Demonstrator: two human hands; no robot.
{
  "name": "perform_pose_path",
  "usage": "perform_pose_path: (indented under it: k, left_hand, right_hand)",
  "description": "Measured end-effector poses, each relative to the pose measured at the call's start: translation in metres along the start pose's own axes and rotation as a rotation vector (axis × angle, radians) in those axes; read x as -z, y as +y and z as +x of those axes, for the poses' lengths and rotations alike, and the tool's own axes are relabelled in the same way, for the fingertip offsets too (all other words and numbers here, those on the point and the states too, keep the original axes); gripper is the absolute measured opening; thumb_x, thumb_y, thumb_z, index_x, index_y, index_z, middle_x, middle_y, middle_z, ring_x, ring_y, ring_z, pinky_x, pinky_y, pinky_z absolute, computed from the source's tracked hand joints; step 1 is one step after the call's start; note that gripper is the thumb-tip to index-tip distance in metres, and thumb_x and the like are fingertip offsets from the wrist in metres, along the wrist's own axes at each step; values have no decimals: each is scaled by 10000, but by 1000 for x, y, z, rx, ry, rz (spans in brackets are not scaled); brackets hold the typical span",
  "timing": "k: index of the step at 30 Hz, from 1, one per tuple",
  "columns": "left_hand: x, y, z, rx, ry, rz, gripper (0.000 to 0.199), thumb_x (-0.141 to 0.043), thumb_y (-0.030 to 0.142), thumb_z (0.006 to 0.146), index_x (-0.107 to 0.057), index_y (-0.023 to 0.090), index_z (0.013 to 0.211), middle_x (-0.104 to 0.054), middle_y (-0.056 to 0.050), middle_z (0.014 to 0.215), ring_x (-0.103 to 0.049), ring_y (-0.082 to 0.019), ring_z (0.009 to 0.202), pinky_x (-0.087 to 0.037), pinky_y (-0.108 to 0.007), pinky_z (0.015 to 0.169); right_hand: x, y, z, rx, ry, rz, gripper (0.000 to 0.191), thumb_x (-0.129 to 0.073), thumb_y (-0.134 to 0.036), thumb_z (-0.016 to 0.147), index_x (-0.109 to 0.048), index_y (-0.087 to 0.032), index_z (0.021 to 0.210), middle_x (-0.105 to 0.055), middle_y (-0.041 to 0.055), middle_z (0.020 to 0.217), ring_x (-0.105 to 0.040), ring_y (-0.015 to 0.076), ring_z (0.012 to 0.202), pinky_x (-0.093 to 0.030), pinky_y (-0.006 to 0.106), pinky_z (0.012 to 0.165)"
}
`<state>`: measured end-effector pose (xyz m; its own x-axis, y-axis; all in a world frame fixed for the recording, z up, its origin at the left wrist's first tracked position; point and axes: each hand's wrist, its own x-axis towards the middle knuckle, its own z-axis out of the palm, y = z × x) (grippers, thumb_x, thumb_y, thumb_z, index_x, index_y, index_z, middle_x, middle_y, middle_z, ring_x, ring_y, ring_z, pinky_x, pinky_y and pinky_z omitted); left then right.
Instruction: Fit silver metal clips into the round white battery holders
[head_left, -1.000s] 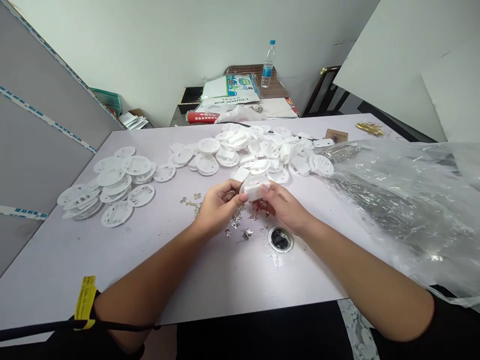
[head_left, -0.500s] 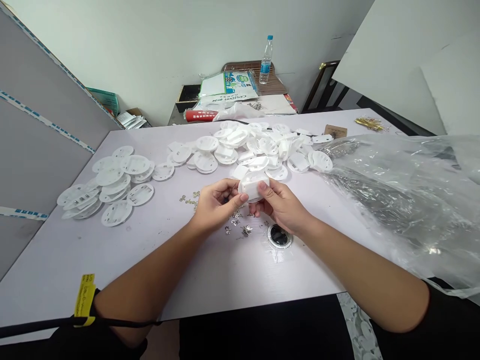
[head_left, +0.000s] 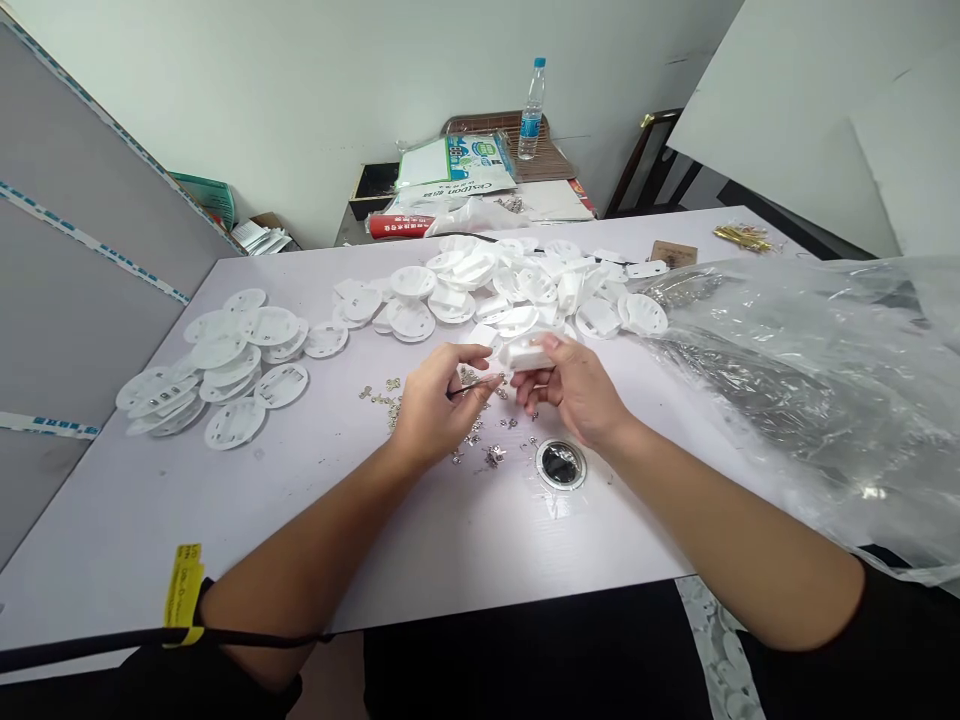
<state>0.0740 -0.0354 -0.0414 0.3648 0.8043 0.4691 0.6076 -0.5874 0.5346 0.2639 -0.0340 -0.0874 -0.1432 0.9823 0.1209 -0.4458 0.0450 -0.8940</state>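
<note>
My right hand (head_left: 589,392) grips a white round plastic housing (head_left: 527,353), tilted nearly edge-on above the table, thumb on top and fingers below. Close by on the left, my left hand (head_left: 431,408) is closed around a thin dark pointed tool (head_left: 474,384), whose tip lies near the housing; its exact kind is unclear. Small metal contact pieces (head_left: 493,456) lie scattered beneath and between the hands. A round black-centred disc (head_left: 561,464) is set at the table surface below my right hand.
Behind the hands spreads a heap of white plastic parts (head_left: 465,275); flat white discs (head_left: 225,350) are piled at left. A clear plastic bag (head_left: 810,390) covers the right side. Gold-coloured pieces (head_left: 741,237) lie far right. A water bottle (head_left: 532,110) stands beyond the table.
The housing has tipped from face-up to nearly edge-on and moved slightly up and right in my right hand. My left hand has drawn off it, and the tool now shows clearly.
</note>
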Motion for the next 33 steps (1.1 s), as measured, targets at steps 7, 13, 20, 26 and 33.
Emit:
perform_pose_path:
  k: [7, 13, 20, 26, 33]
  left_hand:
    - [-6, 10, 0, 13, -543, 368, 183, -602, 284, 947, -730, 290, 1078, -672, 11, 1101, -634, -117, 827, -428, -253, 687]
    - [-15, 16, 1, 35, -650, 415, 140, -565, 226, 946, -702, 242, 971, -659, 23, 1037, -623, -119, 799, -398, -263, 656]
    - [4, 10, 2, 51, -513, -2, 54, -578, 157, 904, -594, 203, 880, -646, 29, 864, -567, -74, 754, -434, -214, 700]
    - [15, 0, 9, 331, -144, -287, 170, -622, 356, 923, -579, 196, 882, -500, 54, 623, -335, -37, 488, -266, -192, 471]
    - [11, 4, 8, 378, -196, -42, 103, -637, 303, 880, -677, 209, 896, -521, 48, 624, -344, -48, 513, -286, -197, 502]
  right_hand:
    - [25, 2, 11, 328, 270, -491, 345, -711, -471, 854, -608, -218, 1065, -657, 51, 1083, -643, 150, 780, -514, 260, 565]
    - [22, 1, 10, 407, 249, -666, 379, -736, -300, 765, -619, -208, 1114, -666, 63, 1123, -619, 179, 867, -553, 297, 638]
    - [25, 2, 11, 453, 172, -752, 422, -743, -230, 710, -640, -206, 1118, -666, 63, 1141, -634, 191, 873, -570, 328, 670]
    - [23, 3, 7, 566, -77, -806, 475, -720, -137, 707, -654, -241, 1165, -657, 48, 1168, -634, 227, 1052, -565, 323, 707]
    - [21, 5, 4, 639, -179, -851, 465, -740, -156, 738, -643, -235, 1185, -648, 44, 1153, -641, 213, 1049, -543, 324, 760]
